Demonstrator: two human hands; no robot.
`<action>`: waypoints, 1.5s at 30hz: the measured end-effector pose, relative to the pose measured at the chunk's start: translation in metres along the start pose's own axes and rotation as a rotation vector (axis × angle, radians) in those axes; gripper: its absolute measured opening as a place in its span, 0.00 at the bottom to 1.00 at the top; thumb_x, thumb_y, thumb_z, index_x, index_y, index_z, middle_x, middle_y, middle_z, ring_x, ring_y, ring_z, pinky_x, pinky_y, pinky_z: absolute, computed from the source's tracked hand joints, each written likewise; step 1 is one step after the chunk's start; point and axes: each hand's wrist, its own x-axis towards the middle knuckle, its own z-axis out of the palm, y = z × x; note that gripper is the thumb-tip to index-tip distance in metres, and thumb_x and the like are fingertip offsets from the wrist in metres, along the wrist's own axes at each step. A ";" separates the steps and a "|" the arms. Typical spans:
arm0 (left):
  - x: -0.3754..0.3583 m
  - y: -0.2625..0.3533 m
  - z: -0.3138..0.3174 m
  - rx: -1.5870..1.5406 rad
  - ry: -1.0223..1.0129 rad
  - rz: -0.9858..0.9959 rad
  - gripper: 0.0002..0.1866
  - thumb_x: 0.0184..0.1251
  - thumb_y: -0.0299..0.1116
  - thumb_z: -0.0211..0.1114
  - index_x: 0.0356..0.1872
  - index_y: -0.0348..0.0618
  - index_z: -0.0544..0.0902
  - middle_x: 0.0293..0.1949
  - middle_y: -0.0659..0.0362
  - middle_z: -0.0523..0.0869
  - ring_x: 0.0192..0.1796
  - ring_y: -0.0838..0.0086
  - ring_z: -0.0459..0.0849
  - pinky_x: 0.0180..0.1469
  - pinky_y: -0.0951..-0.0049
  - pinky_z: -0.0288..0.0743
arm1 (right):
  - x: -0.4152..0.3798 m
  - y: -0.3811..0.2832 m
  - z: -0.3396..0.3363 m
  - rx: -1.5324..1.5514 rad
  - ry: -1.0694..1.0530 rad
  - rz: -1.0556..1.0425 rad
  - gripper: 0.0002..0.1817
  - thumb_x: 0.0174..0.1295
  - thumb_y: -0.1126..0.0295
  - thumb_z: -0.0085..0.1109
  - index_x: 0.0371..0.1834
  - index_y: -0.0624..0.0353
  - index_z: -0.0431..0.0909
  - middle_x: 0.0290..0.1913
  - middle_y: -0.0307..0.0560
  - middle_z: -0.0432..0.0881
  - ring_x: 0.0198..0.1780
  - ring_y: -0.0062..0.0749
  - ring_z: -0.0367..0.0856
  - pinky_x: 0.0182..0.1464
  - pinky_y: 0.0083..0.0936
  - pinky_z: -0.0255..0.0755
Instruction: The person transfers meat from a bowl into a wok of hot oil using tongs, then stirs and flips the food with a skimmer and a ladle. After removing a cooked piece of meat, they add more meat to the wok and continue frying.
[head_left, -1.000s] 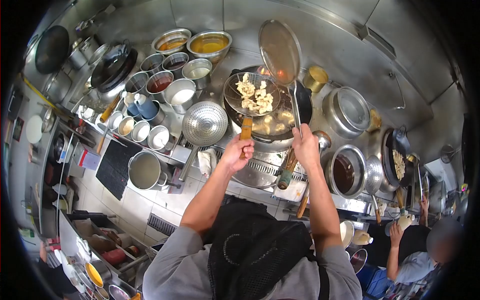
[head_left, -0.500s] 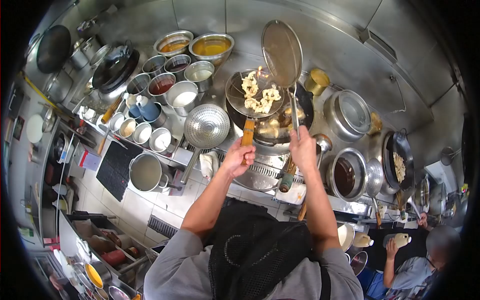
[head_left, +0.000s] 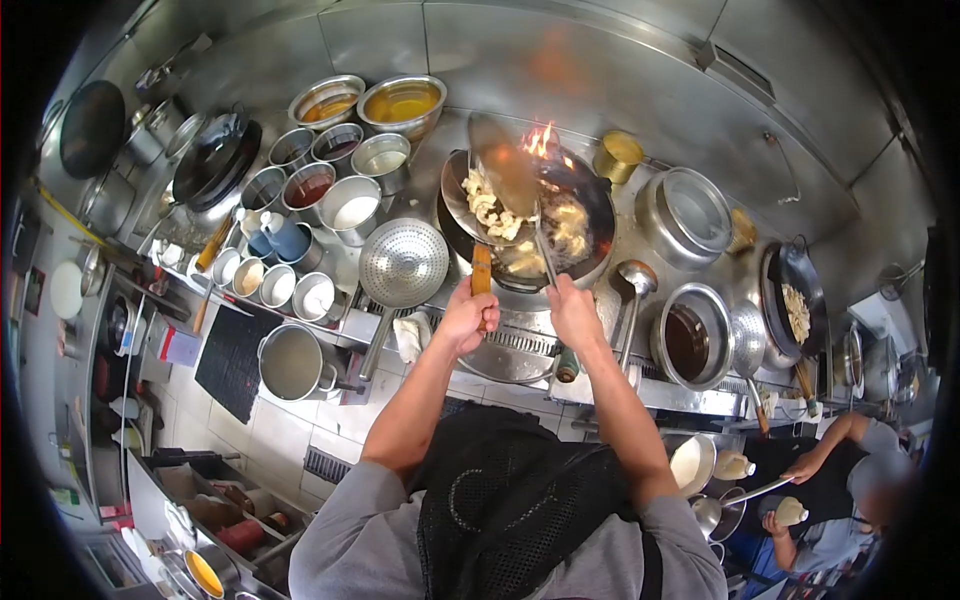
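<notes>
My left hand (head_left: 468,318) is closed around the wooden handle (head_left: 481,271) of a round strainer (head_left: 455,190) held over the wok. Pale fried battered pieces (head_left: 491,212) lie in that strainer. My right hand (head_left: 577,322) grips the metal handle of a flat round skimmer (head_left: 508,170), blurred by motion and tilted over the strainer, partly covering the food. Below them, the dark wok (head_left: 604,215) holds bubbling oil with more battered pieces (head_left: 568,230). Flames (head_left: 541,140) rise at its far edge.
Left of the wok are a perforated strainer (head_left: 403,262), sauce pots (head_left: 310,185) and oil bowls (head_left: 402,101). On the right are a ladle (head_left: 637,277), a bowl of dark sauce (head_left: 692,337) and a large pot (head_left: 684,217). Another person (head_left: 830,500) works at lower right.
The right-hand skimmer has swung left and down over the left-hand strainer. Both hands have shifted slightly left. Flames have grown behind the wok. The other person now reaches out with a long-handled tool.
</notes>
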 end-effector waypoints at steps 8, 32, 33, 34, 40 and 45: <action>0.005 0.008 -0.018 0.062 0.033 -0.014 0.17 0.63 0.17 0.55 0.50 0.43 0.64 0.29 0.60 0.73 0.23 0.79 0.71 0.20 0.76 0.64 | 0.000 -0.015 -0.033 -0.066 0.017 0.022 0.09 0.71 0.67 0.51 0.40 0.62 0.70 0.29 0.72 0.81 0.37 0.73 0.81 0.41 0.62 0.72; 0.003 0.001 -0.032 1.092 0.372 0.357 0.35 0.63 0.23 0.52 0.74 0.37 0.57 0.47 0.38 0.82 0.39 0.51 0.84 0.40 0.57 0.78 | -0.017 0.048 -0.016 -0.064 0.024 0.089 0.10 0.72 0.64 0.51 0.43 0.60 0.74 0.33 0.74 0.81 0.39 0.74 0.79 0.42 0.63 0.71; 0.001 0.004 -0.031 1.278 0.402 0.516 0.35 0.64 0.24 0.52 0.75 0.36 0.57 0.53 0.33 0.81 0.49 0.41 0.85 0.51 0.53 0.79 | -0.019 0.044 -0.026 -0.083 0.049 0.129 0.11 0.71 0.63 0.52 0.43 0.61 0.74 0.34 0.74 0.81 0.39 0.75 0.79 0.42 0.63 0.70; -0.001 0.006 -0.029 1.282 0.400 0.515 0.35 0.64 0.24 0.52 0.75 0.36 0.57 0.53 0.33 0.81 0.49 0.41 0.85 0.51 0.53 0.79 | -0.021 0.045 -0.034 -0.102 0.074 0.171 0.11 0.71 0.63 0.53 0.43 0.61 0.73 0.35 0.75 0.80 0.40 0.75 0.78 0.42 0.62 0.70; -0.009 0.021 -0.019 1.258 0.381 0.499 0.34 0.64 0.23 0.52 0.74 0.36 0.57 0.56 0.30 0.79 0.58 0.34 0.78 0.61 0.47 0.71 | -0.026 0.074 -0.056 -0.062 0.179 0.250 0.11 0.71 0.65 0.55 0.39 0.64 0.71 0.31 0.75 0.79 0.40 0.76 0.76 0.39 0.62 0.67; -0.002 0.017 -0.030 1.331 0.335 0.559 0.34 0.64 0.22 0.51 0.74 0.37 0.57 0.56 0.30 0.78 0.58 0.35 0.77 0.61 0.46 0.70 | -0.031 0.098 -0.066 -0.107 0.185 0.251 0.12 0.72 0.63 0.53 0.39 0.63 0.72 0.32 0.76 0.80 0.40 0.77 0.77 0.42 0.64 0.70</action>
